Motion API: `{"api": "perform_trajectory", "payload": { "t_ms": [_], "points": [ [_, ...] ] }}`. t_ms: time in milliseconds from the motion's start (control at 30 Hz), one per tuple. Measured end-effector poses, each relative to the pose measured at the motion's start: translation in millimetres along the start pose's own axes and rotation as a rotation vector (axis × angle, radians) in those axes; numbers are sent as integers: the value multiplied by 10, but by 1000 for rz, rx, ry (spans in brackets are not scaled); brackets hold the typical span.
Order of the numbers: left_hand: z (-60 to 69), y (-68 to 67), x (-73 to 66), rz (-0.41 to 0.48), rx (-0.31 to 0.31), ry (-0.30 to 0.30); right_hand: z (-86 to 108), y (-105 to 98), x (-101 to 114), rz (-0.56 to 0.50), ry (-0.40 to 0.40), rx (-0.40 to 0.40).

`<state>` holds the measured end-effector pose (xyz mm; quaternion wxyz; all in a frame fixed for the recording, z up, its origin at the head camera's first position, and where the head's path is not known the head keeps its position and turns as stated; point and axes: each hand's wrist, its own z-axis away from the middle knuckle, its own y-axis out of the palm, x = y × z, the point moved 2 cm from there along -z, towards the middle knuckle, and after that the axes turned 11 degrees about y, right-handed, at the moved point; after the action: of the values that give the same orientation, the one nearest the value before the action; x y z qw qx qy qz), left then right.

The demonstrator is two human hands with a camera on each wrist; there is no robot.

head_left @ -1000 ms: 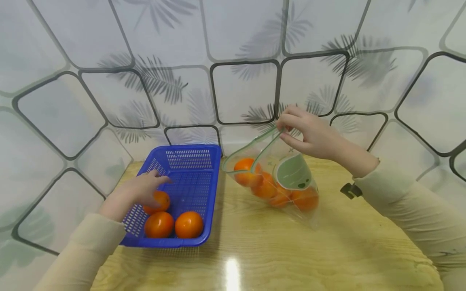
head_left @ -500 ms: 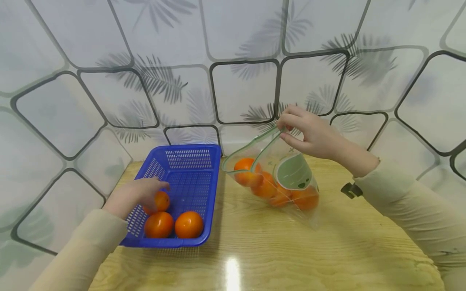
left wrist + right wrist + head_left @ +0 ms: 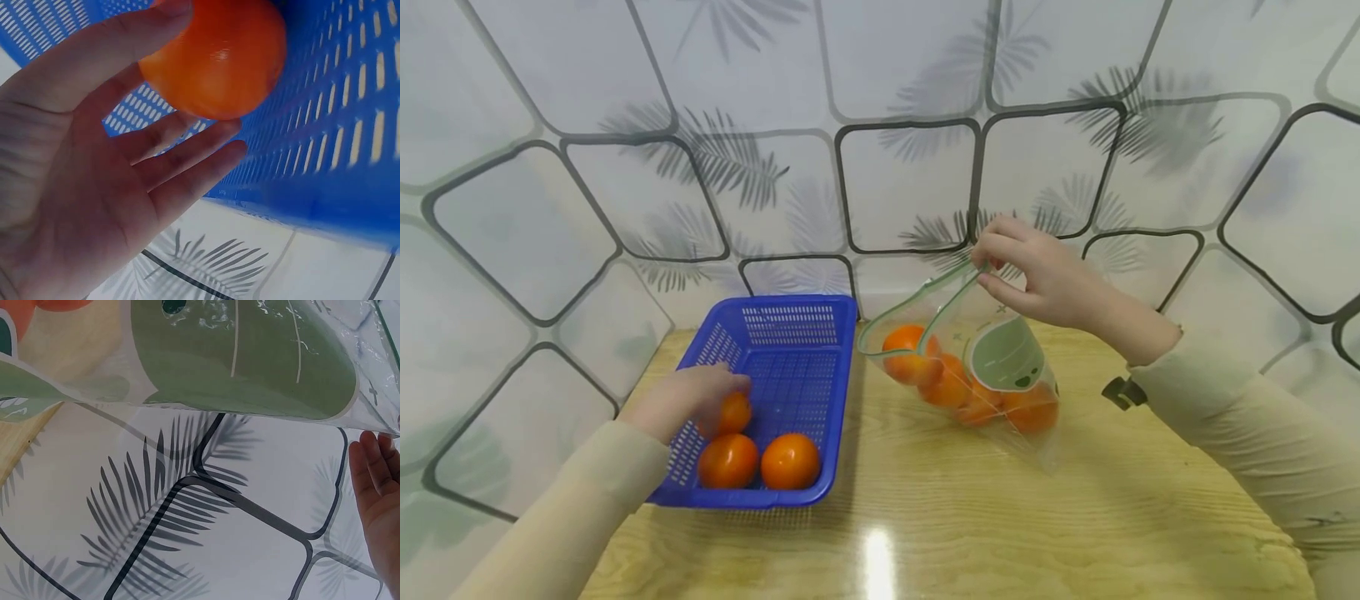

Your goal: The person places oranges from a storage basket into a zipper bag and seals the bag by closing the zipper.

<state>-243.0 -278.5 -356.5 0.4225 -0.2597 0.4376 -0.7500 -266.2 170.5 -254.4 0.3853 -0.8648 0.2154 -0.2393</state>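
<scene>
My left hand (image 3: 679, 402) is down inside the blue plastic basket (image 3: 793, 379), at its left side, gripping an orange (image 3: 735, 412). In the left wrist view the thumb lies over that orange (image 3: 219, 69) and the other fingers curl about its far side. Two more oranges, one on the left (image 3: 728, 462) and one on the right (image 3: 791, 462), lie at the basket's near end. With thumb and fingertips my right hand (image 3: 1037, 271) pinches the green-edged top of a clear zip bag (image 3: 1006, 354). Several oranges (image 3: 945, 382) are inside the bag, whose mouth gapes toward the basket.
Basket and bag stand side by side on a wood-grain table (image 3: 955, 517), with a strip of tabletop between them. A patterned wall covering (image 3: 902, 187) rises close behind and at both sides. A small dark clip (image 3: 1124, 392) hangs by the right cuff.
My left hand has come down slightly and its fingers have closed round the left orange, which stays in the basket. The right hand and bag hold still.
</scene>
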Motion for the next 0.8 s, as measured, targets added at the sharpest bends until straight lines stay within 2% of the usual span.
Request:
{"api": "perform_trajectory", "payload": {
  "t_ms": [200, 533, 800],
  "points": [
    [-46, -1, 6, 38, 31, -35, -5, 15, -3, 2, -1, 5],
    [-78, -15, 2, 41, 64, -38, -8, -4, 10, 10, 5, 7],
    [-58, -5, 0, 56, 65, -45, -3, -2, 18, 13, 11, 14]
  ]
}}
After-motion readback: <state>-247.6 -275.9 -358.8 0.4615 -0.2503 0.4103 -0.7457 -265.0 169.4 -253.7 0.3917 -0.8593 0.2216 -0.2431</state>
